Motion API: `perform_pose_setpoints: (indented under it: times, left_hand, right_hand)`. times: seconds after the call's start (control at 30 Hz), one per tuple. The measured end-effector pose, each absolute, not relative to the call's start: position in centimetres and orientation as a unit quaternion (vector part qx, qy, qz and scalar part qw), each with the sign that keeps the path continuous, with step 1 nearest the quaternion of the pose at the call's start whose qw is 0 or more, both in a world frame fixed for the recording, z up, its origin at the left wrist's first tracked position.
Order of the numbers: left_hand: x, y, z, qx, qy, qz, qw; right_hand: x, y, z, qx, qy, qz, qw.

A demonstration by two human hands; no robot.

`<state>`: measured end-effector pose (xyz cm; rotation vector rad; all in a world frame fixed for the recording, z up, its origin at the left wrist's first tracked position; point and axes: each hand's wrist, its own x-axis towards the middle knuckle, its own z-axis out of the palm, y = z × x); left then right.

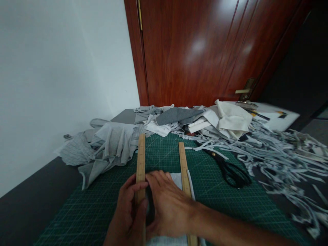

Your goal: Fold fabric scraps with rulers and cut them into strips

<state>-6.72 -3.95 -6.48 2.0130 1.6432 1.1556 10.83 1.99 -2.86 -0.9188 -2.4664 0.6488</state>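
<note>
While the left-hand ruler is being set along the edge of the white cloth, it is best kept flat on the green cutting mat and lined up with the printed grid, so that it runs parallel to the second ruler lying just beside it on the right. Pressure would be better spread along the wood than put at one point, since a long thin strip can pivot easily on a smooth mat, and the cloth beneath should be held smooth so that no fold is trapped under the edge.

The left hand is closed on the left-hand ruler: its fingers are curled over the top of the wood, and the thumb side is hidden behind it. The right hand is laid palm down with fingers nearly flat and only slightly spread; nothing is gripped by it, but the cloth between the two rulers is pressed under it and its fingertips reach the left-hand ruler. The cloth lies at the near middle of the mat, mostly covered by the hands.

Black scissors are left untouched on the mat to the right, well apart from both hands, and cut strips and grey fabric scraps are heaped along the far side of the worktop.
</note>
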Motion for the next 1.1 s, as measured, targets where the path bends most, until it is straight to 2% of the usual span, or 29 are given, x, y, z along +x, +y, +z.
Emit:
perform_pose_setpoints:
  times: [0.2,0.47,0.53,0.67,0.73,0.8,0.93,1.1]
  left_hand:
    - [-6.6,-3.2,-8.9,0.738,0.54,0.403,0.03]
    - [-5.9,-4.1,-7.1,0.787,0.508,0.348,0.036]
    - [-5.3,-4.4,-6.1,0.801,0.492,0.341,0.022]
    - [-3.4,-4.1,-3.5,0.848,0.426,0.31,0.06]
    - [-2.1,-3.3,-2.1,0.865,0.398,0.291,0.093]
    - [-0.6,-2.3,-0.8,0.881,0.365,0.278,0.115]
    - [1.5,-0.6,1.4,0.928,0.292,0.174,0.153]
    - [1.8,-0.3,1.9,0.943,0.241,0.118,0.199]
  right_hand:
    - [14.3,2.1,-2.3,-0.271,-0.91,0.25,0.189]
    - [16.1,0.3,-1.7,-0.317,-0.903,0.2,0.211]
    - [15.9,0.3,-2.0,-0.306,-0.883,0.229,0.273]
    - [15.8,1.6,-3.1,-0.33,-0.726,0.323,0.509]
    - [16.3,2.5,-3.3,-0.361,-0.667,0.323,0.567]
    - [17.4,3.3,-3.1,-0.382,-0.646,0.309,0.584]
    - [21.1,2.8,-2.2,-0.417,-0.655,0.288,0.56]
    - [24.8,-0.3,-2.3,-0.427,-0.747,0.29,0.418]
